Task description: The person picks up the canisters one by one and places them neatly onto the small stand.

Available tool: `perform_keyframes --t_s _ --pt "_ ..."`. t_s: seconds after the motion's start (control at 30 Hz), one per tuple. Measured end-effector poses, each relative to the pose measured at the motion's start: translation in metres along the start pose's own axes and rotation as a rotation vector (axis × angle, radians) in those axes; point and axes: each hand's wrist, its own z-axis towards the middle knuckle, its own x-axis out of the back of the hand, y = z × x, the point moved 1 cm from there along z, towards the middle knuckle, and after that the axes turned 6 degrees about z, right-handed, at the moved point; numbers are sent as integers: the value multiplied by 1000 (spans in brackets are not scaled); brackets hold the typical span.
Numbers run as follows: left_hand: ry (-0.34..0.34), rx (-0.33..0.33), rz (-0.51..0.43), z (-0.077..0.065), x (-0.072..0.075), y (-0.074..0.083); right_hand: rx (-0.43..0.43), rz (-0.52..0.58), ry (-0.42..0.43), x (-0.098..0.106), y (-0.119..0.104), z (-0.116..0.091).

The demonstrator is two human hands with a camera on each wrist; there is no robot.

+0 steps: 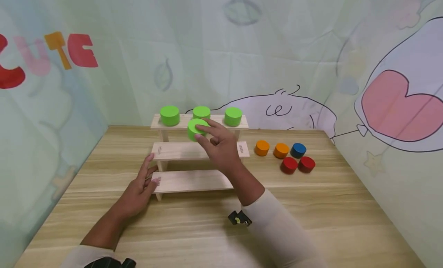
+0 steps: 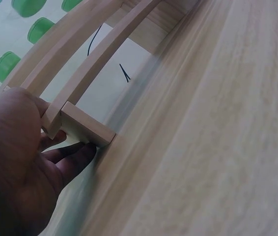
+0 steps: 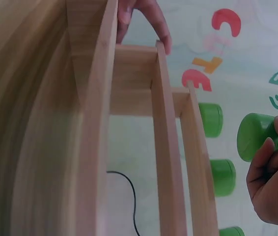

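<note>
A three-step wooden stand [image 1: 194,181] is on the table, with three green round blocks [image 1: 170,116] in a row along its top step. My right hand [image 1: 223,147] pinches another green round block [image 1: 195,129] between thumb and fingers. In the head view this block overlaps the middle block of the row; the right wrist view has the held block [image 3: 253,136] apart from the steps. At the stand's left end, my left hand [image 1: 136,191] grips the side, thumb by the lowest step. The left wrist view has its fingertips [image 2: 82,155] curled against the stand's side support.
Right of the stand lie two orange round blocks [image 1: 262,148], a blue one [image 1: 298,150] and two red ones [image 1: 288,165] on the wood-grain table [image 1: 194,229]. A printed curtain [image 1: 138,49] hangs behind and along both sides.
</note>
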Motion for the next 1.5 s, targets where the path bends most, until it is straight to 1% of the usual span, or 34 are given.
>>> perform_keyframes --t_s 0.2,0.33,0.53,0.7,0.97,1.2,1.33,1.5 --pt "5 -12 -12 0 -2 0 -79 57 -23 -20 4 -2" --pt "3 -12 -11 1 -3 1 -137 43 -48 -30 9 -1" --pt "4 -18 -22 1 -3 1 -196 11 -101 -44 20 1" --pt "1 -11 -22 0 -1 2 -241 24 -119 -52 26 2" --pt "8 -7 -17 0 0 1 -225 13 -144 -65 29 2" --pt "12 -7 -8 -1 0 1 -245 -31 -162 -72 29 3" --pt "10 3 -4 0 1 2 -249 -48 -165 -73 27 3" --pt "2 16 -2 -1 2 2 -279 -57 -175 -75 26 3"
